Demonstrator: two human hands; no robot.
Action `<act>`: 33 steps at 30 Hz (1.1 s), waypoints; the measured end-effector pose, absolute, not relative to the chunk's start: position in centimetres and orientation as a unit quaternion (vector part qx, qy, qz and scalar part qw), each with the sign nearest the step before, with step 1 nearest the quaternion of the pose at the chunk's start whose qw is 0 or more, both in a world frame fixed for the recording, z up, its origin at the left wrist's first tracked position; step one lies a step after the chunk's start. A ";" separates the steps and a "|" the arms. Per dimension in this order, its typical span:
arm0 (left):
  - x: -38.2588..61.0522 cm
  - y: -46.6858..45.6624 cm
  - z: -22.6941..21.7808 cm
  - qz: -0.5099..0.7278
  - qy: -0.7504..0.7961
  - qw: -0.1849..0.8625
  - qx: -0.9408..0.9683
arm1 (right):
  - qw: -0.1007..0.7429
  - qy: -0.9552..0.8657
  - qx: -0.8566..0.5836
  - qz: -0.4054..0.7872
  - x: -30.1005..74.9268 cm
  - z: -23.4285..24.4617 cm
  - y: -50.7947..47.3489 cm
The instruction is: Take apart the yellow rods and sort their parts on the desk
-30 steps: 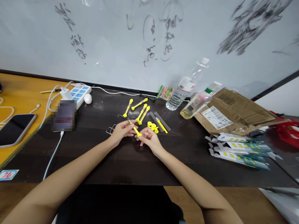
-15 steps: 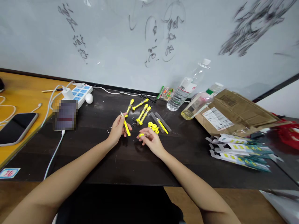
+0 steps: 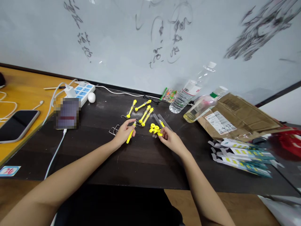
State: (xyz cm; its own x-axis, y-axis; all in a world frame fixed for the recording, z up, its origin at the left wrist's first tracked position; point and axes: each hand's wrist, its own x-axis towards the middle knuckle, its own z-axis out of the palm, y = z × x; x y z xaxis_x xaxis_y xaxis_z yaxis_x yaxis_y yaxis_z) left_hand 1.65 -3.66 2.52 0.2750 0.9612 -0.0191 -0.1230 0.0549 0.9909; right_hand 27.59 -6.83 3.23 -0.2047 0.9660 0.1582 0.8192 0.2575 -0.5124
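My left hand (image 3: 125, 131) pinches a thin yellow rod (image 3: 130, 136) with a spring and wire at its upper end, held tilted above the dark table. My right hand (image 3: 171, 139) is closed at the fingertips on a yellow cap (image 3: 160, 134) beside a small pile of yellow caps (image 3: 154, 127). Two tiny clear pieces (image 3: 154, 136) lie just below the pile. Clear tubes (image 3: 156, 119) rest behind my right hand, one with a yellow rod in it. Farther back lie several tubular spring scales (image 3: 147, 116) with yellow ends and hooks. Bent wire hooks (image 3: 113, 130) lie left of my left hand.
Two bottles, a water bottle (image 3: 184, 97) and one with yellow liquid (image 3: 199, 108), stand before a cardboard parcel (image 3: 240, 116). Flattened boxes (image 3: 244, 157) lie at right. A power strip (image 3: 84, 92), white ball (image 3: 91, 97) and charging phone (image 3: 68, 113) sit at left. A whiteboard (image 3: 117, 47) rises behind.
My right hand has moved right, away from the left hand, to the pile of yellow caps. My left hand has shifted slightly right, still gripping the rod. The camera view has shifted slightly.
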 end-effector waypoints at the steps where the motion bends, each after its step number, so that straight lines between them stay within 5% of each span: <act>1: 1.6 -3.7 2.6 0.450 0.403 0.603 0.521 | 0.203 -0.765 -0.594 0.144 27.5 3.2 -6.9; 9: 1.6 -3.8 2.9 0.442 0.402 0.617 0.512 | 0.136 -0.761 -0.628 0.092 27.2 3.7 -7.1; 16: 2.0 -4.4 2.6 0.413 0.335 0.669 0.519 | 0.351 -0.717 -0.574 0.181 24.8 4.2 -8.1; 20: 2.5 -4.8 1.9 0.392 0.303 0.680 0.541 | 0.303 -0.761 -0.497 0.287 21.3 3.1 -9.5; 25: 2.6 -5.0 1.7 0.408 0.296 0.670 0.546 | 0.309 -0.758 -0.519 0.246 20.3 3.2 -9.8; 30: 2.5 -5.5 2.1 0.400 0.284 0.642 0.589 | 0.341 -0.727 -0.593 0.059 23.7 5.2 -6.5; 33: 2.4 -5.7 2.1 0.387 0.300 0.620 0.613 | 0.259 -0.733 -0.628 0.020 25.9 5.3 -3.6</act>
